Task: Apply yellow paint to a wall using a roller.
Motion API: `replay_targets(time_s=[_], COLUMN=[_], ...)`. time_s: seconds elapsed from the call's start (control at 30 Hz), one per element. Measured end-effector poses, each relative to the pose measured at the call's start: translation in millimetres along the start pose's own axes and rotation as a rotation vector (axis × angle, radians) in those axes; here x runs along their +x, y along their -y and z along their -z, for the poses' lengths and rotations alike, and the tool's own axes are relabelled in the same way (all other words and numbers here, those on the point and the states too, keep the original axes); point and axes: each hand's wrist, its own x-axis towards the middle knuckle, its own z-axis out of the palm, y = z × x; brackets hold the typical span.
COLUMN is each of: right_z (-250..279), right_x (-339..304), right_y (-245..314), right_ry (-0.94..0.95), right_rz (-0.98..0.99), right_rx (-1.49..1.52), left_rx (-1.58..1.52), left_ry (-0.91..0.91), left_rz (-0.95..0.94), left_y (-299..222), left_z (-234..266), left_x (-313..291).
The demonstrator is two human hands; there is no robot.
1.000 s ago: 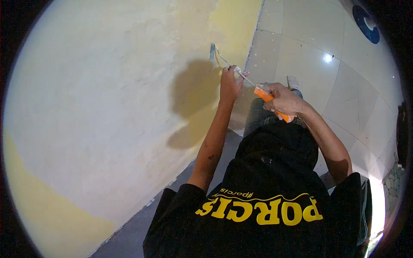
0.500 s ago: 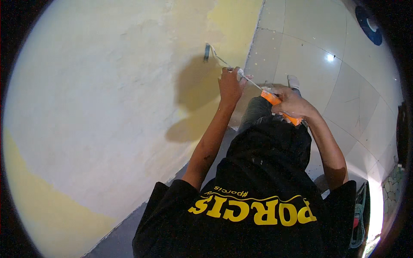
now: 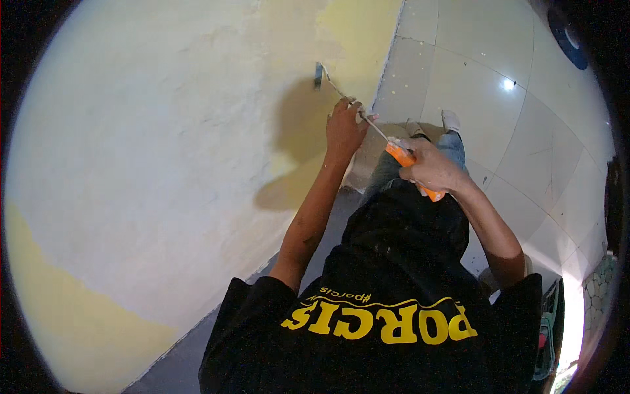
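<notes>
A long, thin-shafted tool (image 3: 377, 129) with an orange handle (image 3: 433, 194) stretches from my body toward the wall (image 3: 164, 131). Its narrow dark head (image 3: 318, 75) lies against the plaster, seen nearly edge-on, so I cannot tell its exact kind. My right hand (image 3: 433, 164) is wrapped round the handle. Farther up, my left hand (image 3: 344, 131) has its fingers closed about the shaft, close to the wall. White smears cover fingers of both hands. The wall surface is whitish in the middle, with yellow areas at the top and lower left.
A grey strip (image 3: 174, 361) runs along the wall's foot. Pale floor tiles (image 3: 485, 46) spread to the right, with small specks. My feet (image 3: 451, 121) stand beyond my hands. A dark round object (image 3: 567, 39) is at the far right, and a greenish item (image 3: 546, 341) at the near right.
The tool's handle and my right hand have shifted slightly left and nearer my body. My left hand has moved a little left and up, still on the shaft.
</notes>
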Motion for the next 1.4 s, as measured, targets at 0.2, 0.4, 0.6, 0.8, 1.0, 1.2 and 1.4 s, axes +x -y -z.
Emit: replay_targets(time_s=[0.2,0.4,0.6,0.8,1.0,1.2,1.4], right_z=[-16.1,-12.1,-21.8,-21.3,-48.1,-67.0,-83.5], right_x=[26.5,6.2,26.9,11.5,-0.4,44.3,98.2], right_y=[-10.3,-9.8,-1.3,-5.8,-19.7,-44.3,-73.2], right_ry=[-0.077,-0.036,-0.060,-0.125,-0.178,-0.294,-0.259], right_rz=[-0.159,-0.142,-0.219,-0.207,-0.285,-0.272,-0.357], right_rx=[-0.050,0.004,0.007,-0.028,-0.008,0.071,-0.039], left_rx=[-0.080,-0.095,-0.177,-0.242,-0.311,-0.304,-0.278], left_ry=[0.156,0.071,0.171,0.096,0.130,0.279,0.286], left_rz=[0.065,0.001,0.111,-0.013,-0.033,0.052,0.039], left_y=[3.6,6.8,-3.0,-2.0,2.2,39.2,75.7], left_z=[-28.9,-1.5,-13.3,-16.3,-40.6,-71.5,-84.0], left_x=[13.2,0.0,16.2,5.1,-26.4,-30.0,-19.6])
